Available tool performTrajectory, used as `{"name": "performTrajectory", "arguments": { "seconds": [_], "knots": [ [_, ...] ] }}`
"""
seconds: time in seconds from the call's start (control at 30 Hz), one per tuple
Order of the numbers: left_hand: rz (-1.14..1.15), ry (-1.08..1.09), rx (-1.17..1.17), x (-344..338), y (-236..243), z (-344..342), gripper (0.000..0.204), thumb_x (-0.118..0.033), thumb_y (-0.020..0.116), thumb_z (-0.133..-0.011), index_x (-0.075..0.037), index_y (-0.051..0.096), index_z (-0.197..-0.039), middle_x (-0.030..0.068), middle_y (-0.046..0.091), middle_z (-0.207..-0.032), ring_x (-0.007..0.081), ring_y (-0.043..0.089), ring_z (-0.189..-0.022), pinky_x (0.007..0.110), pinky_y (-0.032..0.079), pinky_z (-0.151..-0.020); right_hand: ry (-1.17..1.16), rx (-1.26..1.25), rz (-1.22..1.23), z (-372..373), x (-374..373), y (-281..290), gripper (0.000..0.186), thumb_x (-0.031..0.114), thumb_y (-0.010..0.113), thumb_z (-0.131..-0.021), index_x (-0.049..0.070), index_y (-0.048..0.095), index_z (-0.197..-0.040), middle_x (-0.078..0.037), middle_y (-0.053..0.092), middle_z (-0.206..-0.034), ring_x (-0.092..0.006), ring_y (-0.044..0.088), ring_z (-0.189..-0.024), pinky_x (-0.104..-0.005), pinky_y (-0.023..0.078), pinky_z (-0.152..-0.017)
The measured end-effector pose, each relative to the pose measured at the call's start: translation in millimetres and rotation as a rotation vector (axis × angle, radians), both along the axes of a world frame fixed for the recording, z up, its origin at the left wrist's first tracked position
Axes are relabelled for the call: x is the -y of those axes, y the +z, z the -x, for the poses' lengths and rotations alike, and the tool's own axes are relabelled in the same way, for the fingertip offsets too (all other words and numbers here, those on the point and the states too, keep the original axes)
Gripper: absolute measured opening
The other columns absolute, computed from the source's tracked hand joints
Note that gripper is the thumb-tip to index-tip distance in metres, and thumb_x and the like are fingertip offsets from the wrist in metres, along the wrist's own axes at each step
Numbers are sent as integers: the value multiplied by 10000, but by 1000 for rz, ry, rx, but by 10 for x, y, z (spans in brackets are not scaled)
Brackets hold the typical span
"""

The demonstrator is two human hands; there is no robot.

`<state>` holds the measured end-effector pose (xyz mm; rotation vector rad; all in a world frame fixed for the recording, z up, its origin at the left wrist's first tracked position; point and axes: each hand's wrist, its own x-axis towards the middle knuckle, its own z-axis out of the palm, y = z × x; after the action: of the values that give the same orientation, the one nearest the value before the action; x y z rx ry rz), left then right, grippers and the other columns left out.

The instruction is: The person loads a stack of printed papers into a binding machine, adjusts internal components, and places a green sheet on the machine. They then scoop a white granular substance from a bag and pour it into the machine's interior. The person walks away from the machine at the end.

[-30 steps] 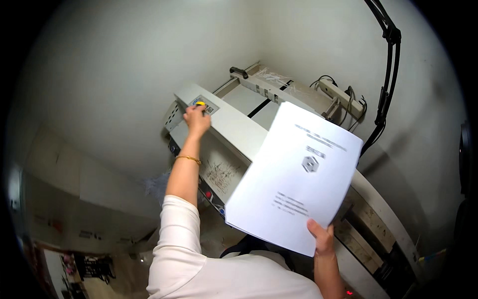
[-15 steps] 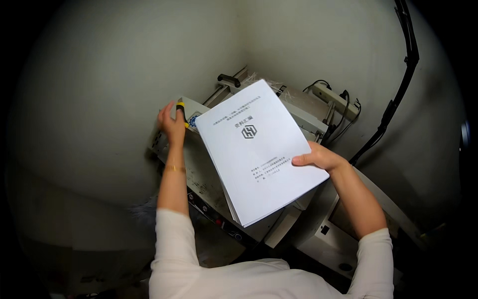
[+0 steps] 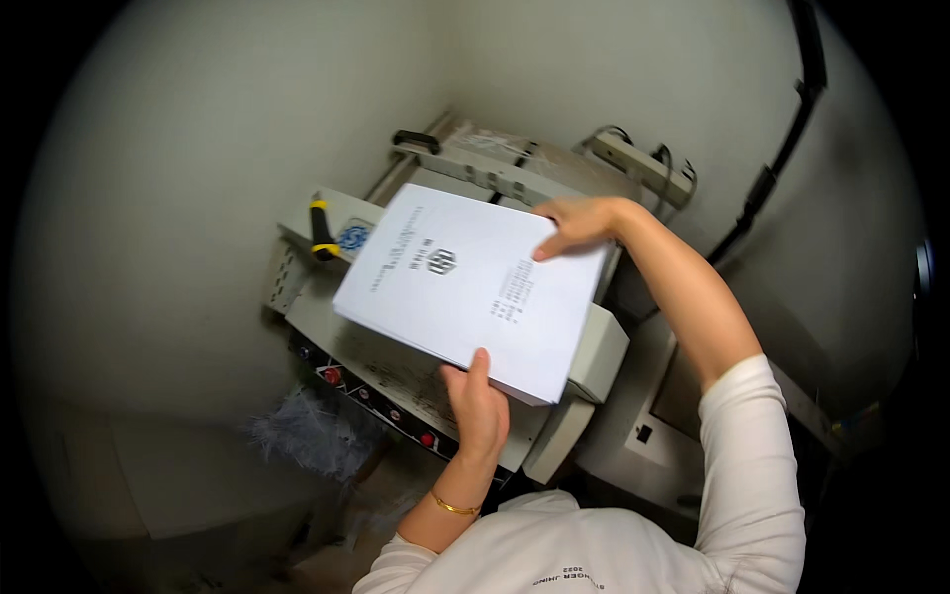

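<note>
- Fingers of our right hand [image 3: 584,226] are clamped on the paper stack [image 3: 460,287], the thumb flat on the top sheet near the far edge and the others mostly hidden beneath.
- With our left hand [image 3: 479,411], we hold the near long edge: the thumb laps just over it and the other fingers go below. We cannot tell how firmly they press, because the pages cover their tips.
- Between both hands, the stack is over the front of the pale machine [image 3: 346,327], printed side up and turned at a slant. We cannot tell whether its underside touches the machine.
- To handle it well, we press evenly from both sides, since a thick loose pile probably slides apart if one hand squeezes harder.
- We do better to share the weight and hold the pile level, so that the corner away from our hands does not sag.
- At the near corner the lower sheets seem to sit a little out of line; a light tap on a flat edge should square them.
- Our thumbs are best kept flat, as a hard pinch may crease the top page.
- On the machine's left end lies a yellow and black knife [image 3: 322,233], near the stack but apart from it. We steer the paper and our wrists clear of it.
- Along the machine's front, red buttons [image 3: 332,376] sit below the stack; we avoid leaning our left forearm on them.
</note>
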<state>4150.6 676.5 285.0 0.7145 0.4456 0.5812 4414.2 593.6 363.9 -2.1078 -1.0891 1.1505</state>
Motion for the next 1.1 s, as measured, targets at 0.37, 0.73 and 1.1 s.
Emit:
{"name": "performTrajectory", "arguments": {
  "seconds": [0.37,0.73,1.1],
  "knots": [
    [108,-55,-17,-24,-79,150,363,-258,465,-973,23,476,-1203,102,530,-1187,174,491,-1062,330,391,-946,-930,343,-565,968,3135,-305,329,199,556,-938,21,553,-1215,-77,587,-1198,-184,539,-1142,-300,435,-952],
    [-1368,-554,-301,2284,-1145,749,445,-148,498,-952,12,390,-1352,163,427,-1360,274,369,-1286,372,271,-1069,-1929,648,-43,4125,6688,-2254,227,186,522,-956,29,603,-1099,-72,642,-1064,-165,594,-995,-287,449,-875],
    [-734,-432,-570,2726,-1808,550,360,-262,440,-995,-43,477,-1278,-77,437,-758,16,338,-627,182,279,-549,-1722,1037,430,4285,7572,-2468,263,215,553,-896,102,549,-1134,-109,486,-1295,-322,417,-1218,-439,297,-1017]
  ]
}}
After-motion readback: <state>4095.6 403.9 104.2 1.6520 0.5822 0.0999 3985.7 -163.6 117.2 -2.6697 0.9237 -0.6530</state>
